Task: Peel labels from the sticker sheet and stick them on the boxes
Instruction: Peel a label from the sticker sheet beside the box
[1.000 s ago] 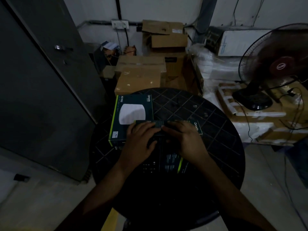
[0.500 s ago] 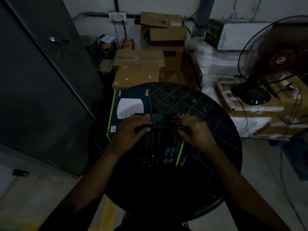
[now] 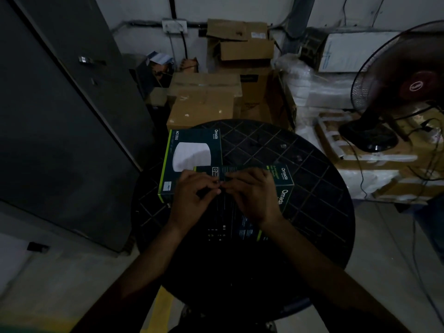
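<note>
Now both hands have lifted off the near box (image 3: 242,227); left hand (image 3: 192,198) and right hand (image 3: 254,195) meet fingertip to fingertip, seemingly pinching a label, too dark to confirm. Another box (image 3: 192,155) lies beyond.

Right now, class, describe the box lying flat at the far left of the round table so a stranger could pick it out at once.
Find the round black lattice table in the middle of the room. At its far left edge lies a flat dark green box, beyond the left hand. Unlike the neighbouring box under both hands, it shows a large white rounded device picture and "AC1350" along a lime stripe.
</note>
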The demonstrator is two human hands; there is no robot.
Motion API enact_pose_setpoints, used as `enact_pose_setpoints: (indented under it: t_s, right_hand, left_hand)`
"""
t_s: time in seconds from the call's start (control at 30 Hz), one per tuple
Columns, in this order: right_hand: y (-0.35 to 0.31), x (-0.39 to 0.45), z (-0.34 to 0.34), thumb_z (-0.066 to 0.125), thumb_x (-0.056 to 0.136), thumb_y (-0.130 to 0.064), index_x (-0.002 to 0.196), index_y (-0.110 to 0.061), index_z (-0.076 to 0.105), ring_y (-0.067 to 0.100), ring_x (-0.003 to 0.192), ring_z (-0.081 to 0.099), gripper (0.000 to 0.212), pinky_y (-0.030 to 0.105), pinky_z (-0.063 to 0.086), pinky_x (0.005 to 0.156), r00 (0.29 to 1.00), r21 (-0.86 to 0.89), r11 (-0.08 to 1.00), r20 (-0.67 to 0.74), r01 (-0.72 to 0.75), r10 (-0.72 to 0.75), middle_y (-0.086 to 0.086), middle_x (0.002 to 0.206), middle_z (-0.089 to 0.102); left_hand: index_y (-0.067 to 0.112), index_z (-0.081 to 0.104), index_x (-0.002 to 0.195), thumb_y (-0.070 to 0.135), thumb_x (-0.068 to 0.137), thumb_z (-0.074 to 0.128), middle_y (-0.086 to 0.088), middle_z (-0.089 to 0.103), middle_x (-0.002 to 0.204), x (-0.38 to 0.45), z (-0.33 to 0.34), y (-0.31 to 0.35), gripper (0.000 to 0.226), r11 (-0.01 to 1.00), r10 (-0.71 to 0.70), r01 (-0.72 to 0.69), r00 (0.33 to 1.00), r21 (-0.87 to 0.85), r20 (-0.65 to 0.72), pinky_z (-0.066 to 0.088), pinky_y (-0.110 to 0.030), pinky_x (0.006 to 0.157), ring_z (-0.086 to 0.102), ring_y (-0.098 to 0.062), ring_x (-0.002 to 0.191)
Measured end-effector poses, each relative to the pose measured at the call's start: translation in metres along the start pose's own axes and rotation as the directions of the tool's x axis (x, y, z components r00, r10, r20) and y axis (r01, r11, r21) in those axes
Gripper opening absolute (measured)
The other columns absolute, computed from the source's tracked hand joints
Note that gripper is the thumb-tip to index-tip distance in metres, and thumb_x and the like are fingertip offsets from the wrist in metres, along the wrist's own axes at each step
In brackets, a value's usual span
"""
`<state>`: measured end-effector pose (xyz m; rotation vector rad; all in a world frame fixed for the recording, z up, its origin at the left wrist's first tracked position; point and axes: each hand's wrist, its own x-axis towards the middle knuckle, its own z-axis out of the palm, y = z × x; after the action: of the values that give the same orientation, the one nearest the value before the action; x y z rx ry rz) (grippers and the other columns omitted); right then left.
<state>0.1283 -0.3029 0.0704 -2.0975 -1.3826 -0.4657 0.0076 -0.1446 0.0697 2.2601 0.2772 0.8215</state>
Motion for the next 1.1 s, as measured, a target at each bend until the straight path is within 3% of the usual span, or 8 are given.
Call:
enact_pose_setpoints:
  t_s: [0.23, 0.37, 0.47, 0.57, 0.77, 0.9, 1.0, 1.1]
  right_hand:
    - [0.003, -0.006, -0.007, 0.075, 0.086, -0.028, 0.097, -0.029, 0.078, 0.010, 0.101, 0.068, 0.012, 0.046, 0.047, 0.097, 1.000, 0.166, 0.986, 0.004, -0.021, 0.021, -0.016, 0.110, 0.074]
    - [0.030, -0.027, -0.035, 0.068, 0.082, -0.025, 0.099, -0.035, 0.076, 0.007, 0.119, 0.059, 0.020, 0.058, 0.023, 0.117, 0.982, 0.126, 0.974, 0.002, -0.187, 0.188, -0.024, 0.117, 0.068]
    - [0.037, -0.027, -0.038, 0.076, 0.078, -0.013, 0.089, -0.030, 0.076, 0.008, 0.115, 0.061, 0.021, 0.061, 0.027, 0.115, 0.973, 0.196, 0.954, 0.006, -0.227, 0.231, -0.019, 0.111, 0.070]
    - [0.045, -0.024, -0.039, 0.083, 0.077, -0.010, 0.089, -0.023, 0.078, 0.009, 0.112, 0.065, 0.019, 0.059, 0.034, 0.114, 0.965, 0.273, 0.930, -0.023, -0.244, 0.260, -0.008, 0.109, 0.074]
    - [0.062, -0.036, -0.051, 0.087, 0.070, -0.013, 0.077, -0.012, 0.078, 0.011, 0.102, 0.072, 0.012, 0.039, 0.051, 0.104, 0.916, 0.502, 0.808, -0.075, -0.307, 0.394, 0.002, 0.094, 0.075]
    - [0.072, -0.043, -0.051, 0.082, 0.079, -0.011, 0.093, -0.007, 0.080, 0.011, 0.109, 0.069, 0.015, 0.025, 0.055, 0.095, 0.884, 0.494, 0.794, -0.102, -0.354, 0.457, 0.004, 0.110, 0.074]
    - [0.070, -0.058, -0.042, 0.082, 0.079, -0.004, 0.104, -0.010, 0.079, 0.012, 0.098, 0.072, 0.026, 0.030, 0.059, 0.087, 0.797, 0.544, 0.716, -0.136, -0.436, 0.589, 0.001, 0.107, 0.075]
    - [0.066, -0.057, -0.041, 0.083, 0.076, -0.004, 0.099, -0.011, 0.079, 0.015, 0.089, 0.073, 0.024, 0.032, 0.060, 0.081, 0.785, 0.584, 0.680, -0.114, -0.443, 0.609, 0.002, 0.097, 0.076]
  left_hand:
    - [0.022, 0.079, 0.091, 0.020, 0.072, 0.085, 0.015, 0.073, 0.101, -0.006, -0.010, -0.014, 0.020, 0.995, -0.042, 0.044, 0.999, -0.091, 0.025, 0.051, -0.029, 0.091, 0.062, -0.009, 0.102]
    - [0.010, 0.078, 0.090, 0.011, 0.068, 0.085, 0.012, 0.074, 0.100, -0.008, -0.015, -0.017, 0.023, 0.977, -0.045, 0.043, 0.999, -0.210, -0.005, 0.052, -0.026, 0.094, 0.067, -0.008, 0.102]
    - [0.013, 0.077, 0.090, 0.008, 0.069, 0.085, 0.022, 0.073, 0.098, -0.006, -0.014, -0.017, 0.023, 0.967, -0.074, 0.074, 0.997, -0.245, 0.008, 0.051, -0.026, 0.094, 0.068, -0.010, 0.102]
    - [0.013, 0.078, 0.088, 0.010, 0.072, 0.082, 0.008, 0.074, 0.102, -0.005, -0.016, -0.021, 0.017, 0.962, -0.094, 0.090, 0.996, -0.258, -0.005, 0.052, -0.030, 0.096, 0.068, -0.013, 0.105]
    - [0.019, 0.076, 0.082, 0.013, 0.073, 0.080, 0.004, 0.076, 0.097, -0.006, -0.015, -0.021, 0.012, 0.937, -0.137, 0.135, 0.990, -0.321, 0.015, 0.053, -0.037, 0.096, 0.070, -0.016, 0.103]
    - [0.024, 0.075, 0.085, 0.016, 0.074, 0.085, 0.011, 0.073, 0.091, 0.004, -0.024, -0.012, 0.017, 0.991, -0.068, 0.072, 0.997, -0.110, 0.040, 0.051, -0.030, 0.092, 0.069, -0.007, 0.094]
    - [0.043, 0.068, 0.111, 0.055, 0.074, 0.077, 0.019, 0.062, 0.077, 0.016, -0.024, 0.008, 0.040, 0.946, 0.053, -0.104, 0.984, 0.306, 0.170, 0.036, -0.024, 0.081, 0.057, -0.003, 0.081]
    - [0.044, 0.063, 0.117, 0.077, 0.072, 0.062, 0.015, 0.053, 0.082, 0.023, -0.005, 0.026, 0.055, 0.851, 0.077, -0.227, 0.946, 0.473, 0.316, 0.034, -0.032, 0.079, 0.050, -0.013, 0.087]
